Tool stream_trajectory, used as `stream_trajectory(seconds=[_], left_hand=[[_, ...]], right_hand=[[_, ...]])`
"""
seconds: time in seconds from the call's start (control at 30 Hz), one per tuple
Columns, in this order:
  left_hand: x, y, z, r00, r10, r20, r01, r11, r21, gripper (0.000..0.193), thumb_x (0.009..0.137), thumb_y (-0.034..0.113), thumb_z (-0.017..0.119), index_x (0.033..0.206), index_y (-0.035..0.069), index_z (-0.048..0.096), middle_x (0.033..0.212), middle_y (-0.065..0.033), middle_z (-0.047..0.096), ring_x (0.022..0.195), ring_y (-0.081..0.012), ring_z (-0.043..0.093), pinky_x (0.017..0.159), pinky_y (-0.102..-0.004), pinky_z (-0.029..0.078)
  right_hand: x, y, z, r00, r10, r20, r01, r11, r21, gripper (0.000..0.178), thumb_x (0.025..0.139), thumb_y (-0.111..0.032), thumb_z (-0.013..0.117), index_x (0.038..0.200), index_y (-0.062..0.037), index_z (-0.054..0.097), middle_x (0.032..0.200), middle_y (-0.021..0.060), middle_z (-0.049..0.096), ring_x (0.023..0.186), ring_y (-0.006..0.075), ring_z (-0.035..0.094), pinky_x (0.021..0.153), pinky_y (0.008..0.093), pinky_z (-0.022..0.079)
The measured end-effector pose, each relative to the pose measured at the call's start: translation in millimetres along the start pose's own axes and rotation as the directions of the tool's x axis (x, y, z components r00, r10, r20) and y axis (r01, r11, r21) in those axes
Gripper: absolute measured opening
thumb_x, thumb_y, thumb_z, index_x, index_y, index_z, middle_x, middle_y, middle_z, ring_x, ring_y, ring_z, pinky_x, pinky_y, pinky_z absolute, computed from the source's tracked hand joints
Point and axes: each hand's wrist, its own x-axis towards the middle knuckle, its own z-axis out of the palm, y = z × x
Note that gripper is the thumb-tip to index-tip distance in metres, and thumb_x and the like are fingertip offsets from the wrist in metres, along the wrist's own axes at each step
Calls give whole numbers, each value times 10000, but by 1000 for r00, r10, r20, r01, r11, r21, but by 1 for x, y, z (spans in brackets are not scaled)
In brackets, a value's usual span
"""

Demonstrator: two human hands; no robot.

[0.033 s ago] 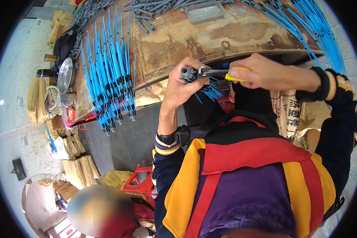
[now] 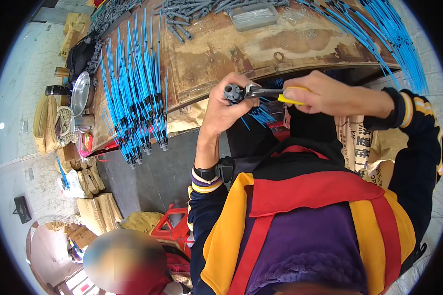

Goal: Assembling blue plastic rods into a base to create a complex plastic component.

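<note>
My left hand [image 2: 217,110] is closed around a dark grey plastic fitting [image 2: 233,92] with a round hollow end facing up. In my right hand [image 2: 322,93] is a pair of pliers [image 2: 267,92] with yellow grips. Their metal jaws meet the right side of the fitting, beside my left fingers. What the jaws bite on is too small to make out. Thin blue rods [image 2: 261,115] show below my left hand; whether they join the fitting is hidden.
The wooden table [image 2: 202,64] carries bundled blue rods [image 2: 135,93] at left, more blue rods [image 2: 398,44] at far right, grey fittings [image 2: 197,10] and a clear plastic box [image 2: 253,17]. A red stool [image 2: 170,223] and another person [image 2: 125,260] are at lower left.
My right hand and the yellow grips have shifted slightly downward. My left hand keeps its hold on the fitting in nearly the same place.
</note>
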Motion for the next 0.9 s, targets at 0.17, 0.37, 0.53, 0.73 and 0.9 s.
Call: stream_trajectory(seconds=[0.17, 0.37, 0.53, 0.73, 0.9], left_hand=[[0, 3, 6, 995, -94, -38, 99, 985, 142, 215, 801, -109, 617, 941, 20, 517, 871, -98, 627, 780, -163, 625, 700, -306, 511], [16, 18, 30, 983, -170, -65, 180, 965, 191, 239, 771, -82, 637, 963, 37, 560, 868, -43, 612, 823, -85, 584, 711, -217, 460], [12, 2, 15, 977, -66, -204, 79, 995, 56, 304, 769, -81, 656, 1037, 28, 564, 873, -49, 610, 837, -105, 592, 733, -233, 477], [3, -9, 4, 925, 62, -375, -90, 994, -56, 277, 806, -43, 692, 1050, -4, 566, 842, -58, 622, 772, -141, 630, 733, -261, 509], [3, 4, 1, 956, 11, -292, 3, 999, 47, 231, 830, 15, 722, 993, -5, 559, 819, -60, 636, 759, -144, 652, 721, -256, 517]], right_hand=[[-14, -36, -24, 955, 269, 120, -291, 927, 236, 467, 1009, -441, 407, 886, -16, 557, 588, 27, 482, 491, 112, 461, 466, 286, 384], [-17, -57, -43, 911, 400, 98, -363, 892, -268, 381, 1001, -382, 462, 934, -17, 549, 628, 16, 505, 523, 107, 498, 507, 277, 420], [-2, 21, 7, 984, 153, -89, -136, 976, 173, 329, 972, -327, 536, 1023, -3, 568, 684, 58, 580, 594, 136, 596, 584, 287, 473], [8, 25, 7, 984, 33, -174, -24, 998, 55, 366, 977, -320, 531, 1143, 5, 564, 788, 96, 635, 670, 165, 631, 669, 310, 497], [18, 32, 9, 956, -158, -249, 137, 986, -98, 375, 991, -276, 499, 1262, -18, 523, 1024, 149, 640, 898, 267, 629, 806, 358, 484]])
